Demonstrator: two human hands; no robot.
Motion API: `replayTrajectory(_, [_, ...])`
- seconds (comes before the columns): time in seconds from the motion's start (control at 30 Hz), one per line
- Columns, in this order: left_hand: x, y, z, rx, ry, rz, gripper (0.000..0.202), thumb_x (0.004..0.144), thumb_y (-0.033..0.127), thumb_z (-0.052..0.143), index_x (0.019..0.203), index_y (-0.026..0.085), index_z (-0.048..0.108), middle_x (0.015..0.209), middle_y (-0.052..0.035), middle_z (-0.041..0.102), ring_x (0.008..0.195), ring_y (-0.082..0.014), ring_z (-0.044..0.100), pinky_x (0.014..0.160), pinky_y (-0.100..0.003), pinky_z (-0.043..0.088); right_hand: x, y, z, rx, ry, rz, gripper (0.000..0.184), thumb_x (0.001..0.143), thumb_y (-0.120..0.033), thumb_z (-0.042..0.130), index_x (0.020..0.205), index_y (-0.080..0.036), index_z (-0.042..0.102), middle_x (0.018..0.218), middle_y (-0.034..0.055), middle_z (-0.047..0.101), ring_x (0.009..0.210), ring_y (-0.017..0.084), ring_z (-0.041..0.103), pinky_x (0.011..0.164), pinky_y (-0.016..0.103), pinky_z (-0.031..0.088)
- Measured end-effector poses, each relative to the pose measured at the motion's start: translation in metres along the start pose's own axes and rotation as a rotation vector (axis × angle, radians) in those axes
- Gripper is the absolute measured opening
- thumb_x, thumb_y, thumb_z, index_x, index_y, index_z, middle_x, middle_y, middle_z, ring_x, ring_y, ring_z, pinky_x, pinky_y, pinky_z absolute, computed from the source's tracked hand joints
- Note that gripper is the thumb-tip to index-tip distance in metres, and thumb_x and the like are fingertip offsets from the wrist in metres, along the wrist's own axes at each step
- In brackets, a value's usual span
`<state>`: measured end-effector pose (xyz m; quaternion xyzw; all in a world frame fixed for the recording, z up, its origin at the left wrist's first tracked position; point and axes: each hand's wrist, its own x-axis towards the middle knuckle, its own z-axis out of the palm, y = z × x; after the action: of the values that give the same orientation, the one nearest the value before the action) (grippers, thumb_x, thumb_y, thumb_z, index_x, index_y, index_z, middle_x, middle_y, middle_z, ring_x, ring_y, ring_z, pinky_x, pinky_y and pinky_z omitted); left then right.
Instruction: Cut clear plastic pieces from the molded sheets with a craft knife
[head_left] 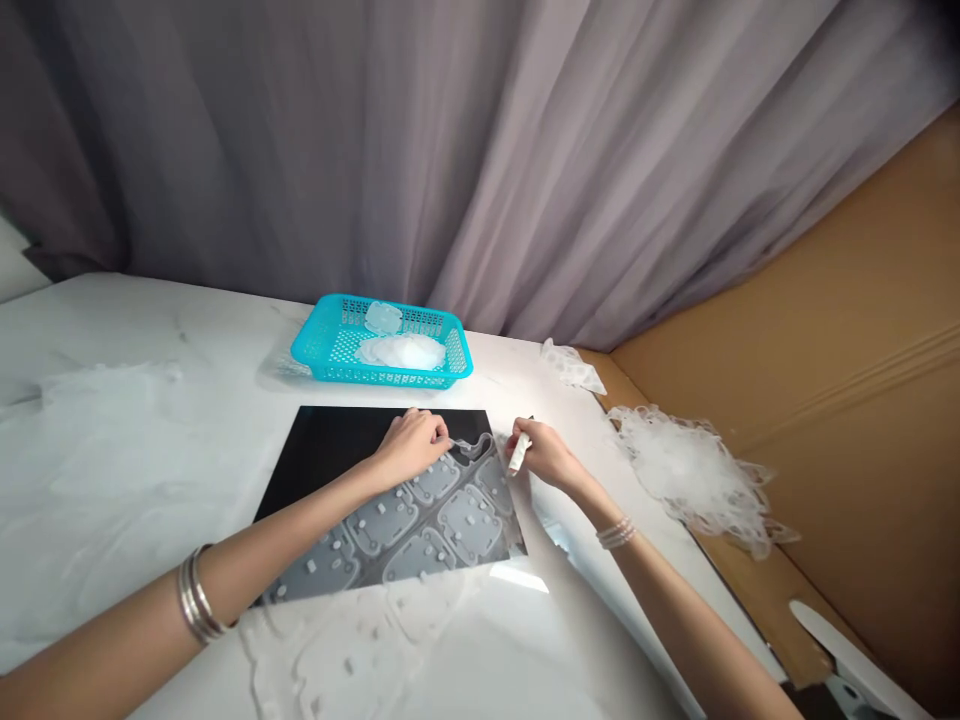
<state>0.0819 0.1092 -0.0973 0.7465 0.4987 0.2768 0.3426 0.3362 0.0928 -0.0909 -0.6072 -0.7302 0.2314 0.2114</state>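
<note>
A translucent moulded sheet [442, 515] with several rounded pad shapes lies over a black mat [330, 450] on the white table. My left hand [411, 443] rests at the sheet's far edge, fingers pinched shut on a thin strip of the sheet. To its right, my right hand [544, 453] is closed around a small white cutting tool [518, 452], whose tip points down near the sheet's far right corner.
A turquoise basket [330, 345] holding clear cut pieces stands behind the mat. Piles of clear trimmings [694, 475] lie at the right by a brown cardboard wall [840, 380]. A grey curtain [450, 150] hangs behind. More clear sheets [112, 430] lie at the left.
</note>
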Motion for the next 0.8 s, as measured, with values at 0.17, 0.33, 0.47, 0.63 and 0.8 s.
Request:
replayTrajectory(0.17, [0.0,0.005,-0.006,0.058,0.086,0.001,0.021,0.093,0.029,0.048,0.08,0.019,0.061,0.069,0.001,0.06,0.07,-0.0165,0.061,0.073,-0.029,0.044,-0.004,0.003,0.002,0.063,0.039,-0.012,0.016,0.066,-0.017,0.057,0.07,-0.023,0.043,0.072,0.0003,0.068,0.065,0.016,0.059,0.061,0.025,0.041])
replayTrajectory(0.33, [0.004,0.002,-0.034,0.042,0.141,-0.05,0.025,0.092,0.031,0.04,0.08,0.022,0.06,0.051,0.0053,0.051,0.045,-0.0162,0.056,0.056,-0.026,0.038,0.006,-0.003,0.01,0.107,0.042,-0.052,0.018,0.066,-0.019,0.061,0.066,-0.023,0.043,0.069,-0.0011,0.066,0.066,0.016,0.059,0.063,0.025,0.041])
replayTrajectory(0.47, [0.006,-0.012,-0.049,0.051,0.171,-0.148,0.019,0.085,0.03,0.048,0.078,0.02,0.062,0.051,0.0043,0.053,0.041,-0.0164,0.054,0.054,-0.027,0.037,0.033,-0.011,0.018,0.155,0.091,-0.075,0.016,0.068,-0.019,0.06,0.065,-0.022,0.045,0.068,-0.0011,0.065,0.067,0.016,0.058,0.067,0.026,0.041])
replayTrajectory(0.63, [0.002,-0.023,-0.048,-0.015,0.205,-0.289,0.033,0.081,0.029,0.05,0.11,0.017,0.059,0.067,-0.0001,0.064,0.057,-0.019,0.061,0.05,-0.025,0.043,0.049,-0.022,0.015,0.27,0.184,-0.048,0.02,0.078,-0.031,0.06,0.068,-0.022,0.045,0.072,0.0025,0.065,0.071,0.018,0.058,0.066,0.028,0.043])
replayTrajectory(0.8, [0.005,-0.024,-0.047,-0.038,0.249,-0.325,0.038,0.082,0.031,0.047,0.116,0.018,0.056,0.081,-0.0029,0.066,0.07,-0.0186,0.063,0.055,-0.025,0.045,0.026,-0.038,-0.001,0.463,0.121,-0.03,0.042,0.095,-0.059,0.03,0.088,-0.022,0.048,0.077,0.0043,0.066,0.07,0.017,0.062,0.059,0.027,0.049])
